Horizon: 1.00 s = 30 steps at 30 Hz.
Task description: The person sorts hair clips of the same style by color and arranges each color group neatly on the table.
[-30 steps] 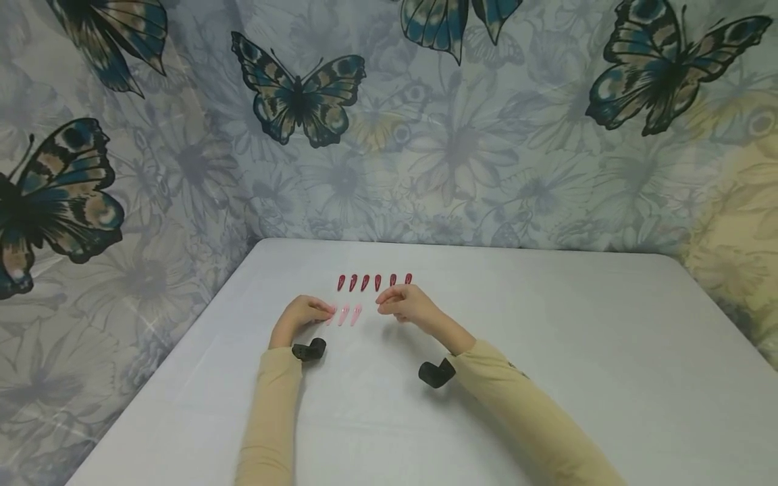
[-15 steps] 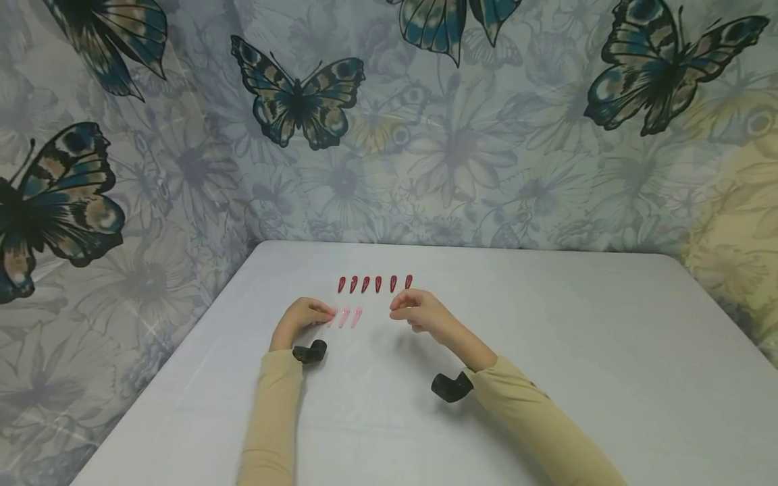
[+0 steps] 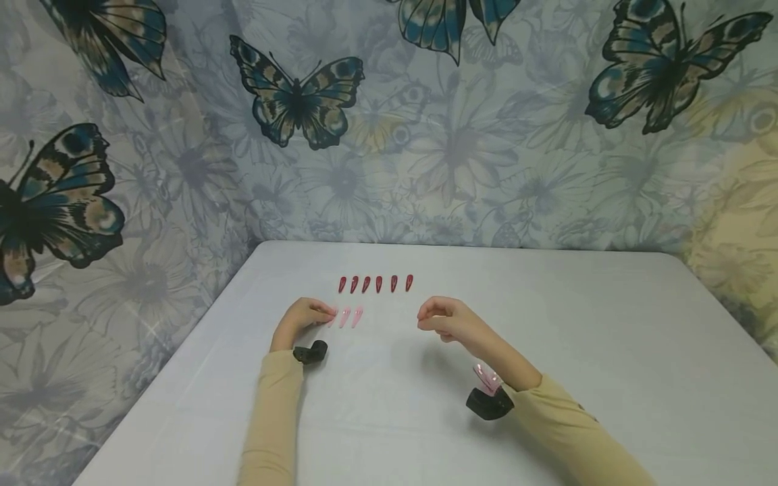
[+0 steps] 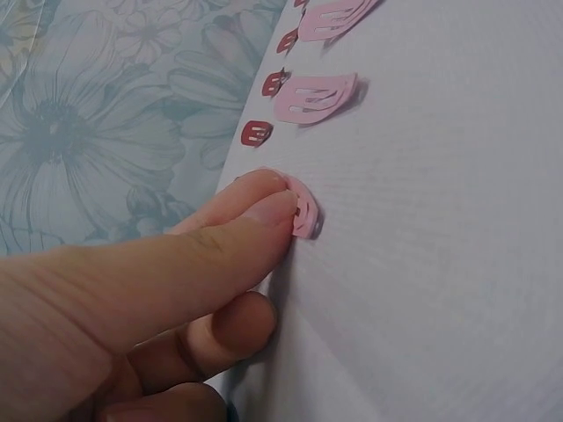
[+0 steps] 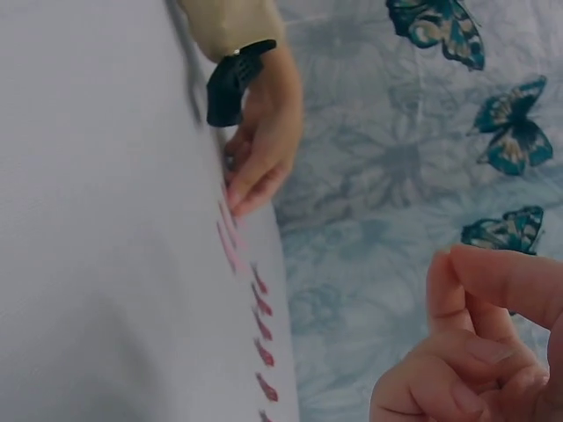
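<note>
My left hand pinches a pink snap hair clip at the left end of a short row, down at the white table. Thumb and index finger cover much of that clip in the left wrist view. Two more pink hair clips lie just right of it, side by side. Above the table, off to the right, my right hand has loosely curled fingers. Its thumb tip meets the index finger, and nothing shows between them. Close by its wrist, more pink hair clips show, partly hidden by the wrist camera.
Behind the pink row lies a row of several red hair clips. The white table reaches back to a butterfly-printed backdrop. Each wrist carries a black camera mount.
My right hand has moved right and slightly nearer, away from the rows, uncovering the rightmost red clips. Pink clips by its wrist have come into view. The left hand keeps its place.
</note>
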Tool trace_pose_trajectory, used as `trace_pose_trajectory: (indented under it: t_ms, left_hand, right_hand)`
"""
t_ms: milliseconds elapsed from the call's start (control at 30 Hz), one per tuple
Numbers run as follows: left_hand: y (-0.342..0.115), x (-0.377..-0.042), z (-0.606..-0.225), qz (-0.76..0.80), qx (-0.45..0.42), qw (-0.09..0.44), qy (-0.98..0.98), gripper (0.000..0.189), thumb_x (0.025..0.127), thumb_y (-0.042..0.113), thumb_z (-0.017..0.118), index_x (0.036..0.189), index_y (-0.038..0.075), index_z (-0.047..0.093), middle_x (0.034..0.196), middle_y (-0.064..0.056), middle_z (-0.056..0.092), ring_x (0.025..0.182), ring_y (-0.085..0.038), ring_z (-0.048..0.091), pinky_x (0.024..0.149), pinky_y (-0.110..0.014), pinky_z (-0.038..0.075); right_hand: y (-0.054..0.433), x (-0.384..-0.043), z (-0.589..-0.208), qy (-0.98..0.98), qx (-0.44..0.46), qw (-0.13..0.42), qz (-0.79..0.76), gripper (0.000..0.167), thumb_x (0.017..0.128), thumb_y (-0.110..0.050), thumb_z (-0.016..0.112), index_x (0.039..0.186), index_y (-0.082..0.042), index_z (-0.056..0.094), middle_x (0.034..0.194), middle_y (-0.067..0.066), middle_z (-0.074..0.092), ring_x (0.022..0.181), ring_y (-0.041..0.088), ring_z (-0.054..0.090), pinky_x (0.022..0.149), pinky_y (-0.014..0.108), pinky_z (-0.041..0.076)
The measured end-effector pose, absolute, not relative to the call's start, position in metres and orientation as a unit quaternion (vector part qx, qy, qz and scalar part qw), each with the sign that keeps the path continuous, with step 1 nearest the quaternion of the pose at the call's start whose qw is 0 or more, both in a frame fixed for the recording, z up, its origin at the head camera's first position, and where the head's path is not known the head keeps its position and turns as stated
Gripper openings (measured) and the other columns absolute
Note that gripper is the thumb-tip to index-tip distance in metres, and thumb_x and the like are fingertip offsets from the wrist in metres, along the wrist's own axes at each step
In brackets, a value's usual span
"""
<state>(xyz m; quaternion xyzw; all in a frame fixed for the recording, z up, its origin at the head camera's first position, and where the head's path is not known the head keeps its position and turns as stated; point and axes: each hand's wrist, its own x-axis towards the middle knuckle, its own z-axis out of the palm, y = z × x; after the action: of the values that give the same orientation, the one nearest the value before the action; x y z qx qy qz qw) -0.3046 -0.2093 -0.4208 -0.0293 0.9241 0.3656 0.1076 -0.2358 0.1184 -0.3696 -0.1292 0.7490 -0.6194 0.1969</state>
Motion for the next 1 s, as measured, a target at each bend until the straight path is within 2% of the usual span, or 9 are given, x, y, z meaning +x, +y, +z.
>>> trace_pose_trajectory:
  t_ms: [133,333,500,667,833,1000]
  left_hand:
    - [-0.21,-0.303,-0.421,0.373,-0.028,0.106,0.921,0.024,0.086,0.016,0.073,0.104,0.001,0.075,0.081,-0.001,0.068,0.069,-0.011,0.048,0.066,-0.022,0.039]
    - [-0.21,-0.303,-0.421,0.378,-0.025,0.102,0.92,0.023,0.086,0.015,0.073,0.104,-0.001,0.074,0.076,0.001,0.065,0.068,-0.01,0.047,0.065,-0.021,0.039]
    - [-0.209,-0.304,-0.42,0.378,-0.026,0.105,0.919,0.023,0.086,0.015,0.073,0.103,0.0,0.074,0.075,0.002,0.065,0.068,-0.01,0.047,0.065,-0.021,0.039]
    - [-0.207,-0.305,-0.421,0.378,-0.026,0.105,0.919,0.023,0.086,0.016,0.073,0.103,0.0,0.075,0.076,0.002,0.064,0.068,-0.011,0.047,0.064,-0.021,0.039]
    - [-0.208,-0.305,-0.422,0.375,-0.028,0.106,0.921,0.024,0.085,0.016,0.074,0.103,0.001,0.074,0.076,0.002,0.064,0.068,-0.011,0.047,0.064,-0.021,0.039]
    - [-0.209,-0.305,-0.421,0.371,-0.029,0.106,0.922,0.025,0.086,0.017,0.073,0.104,0.0,0.074,0.078,0.0,0.064,0.069,-0.012,0.047,0.064,-0.022,0.039]
  right_hand:
    - [0.13,-0.231,-0.373,0.745,-0.13,0.192,-0.625,0.006,0.089,-0.006,0.063,0.09,-0.013,0.061,0.078,-0.009,0.059,0.053,0.006,0.03,0.051,0.021,0.027]
    - [0.153,-0.224,-0.376,0.731,-0.158,0.176,-0.64,0.012,0.09,-0.005,0.062,0.088,-0.017,0.061,0.08,-0.012,0.059,0.052,0.002,0.028,0.05,0.022,0.023]
    - [0.17,-0.219,-0.377,0.711,-0.177,0.162,-0.661,0.019,0.091,-0.004,0.06,0.087,-0.023,0.061,0.082,-0.014,0.058,0.053,0.001,0.027,0.052,0.029,0.017]
    - [0.184,-0.22,-0.38,0.716,-0.18,0.15,-0.658,0.019,0.092,-0.003,0.059,0.088,-0.022,0.061,0.083,-0.014,0.057,0.053,0.002,0.026,0.053,0.034,0.016]
    - [0.192,-0.223,-0.384,0.716,-0.181,0.15,-0.658,0.021,0.094,-0.003,0.054,0.088,-0.023,0.06,0.082,-0.014,0.055,0.051,0.009,0.019,0.053,0.036,0.015]
    - [0.197,-0.226,-0.388,0.731,-0.183,0.174,-0.634,0.014,0.093,-0.005,0.055,0.089,-0.019,0.058,0.077,-0.014,0.054,0.051,0.004,0.023,0.053,0.037,0.015]
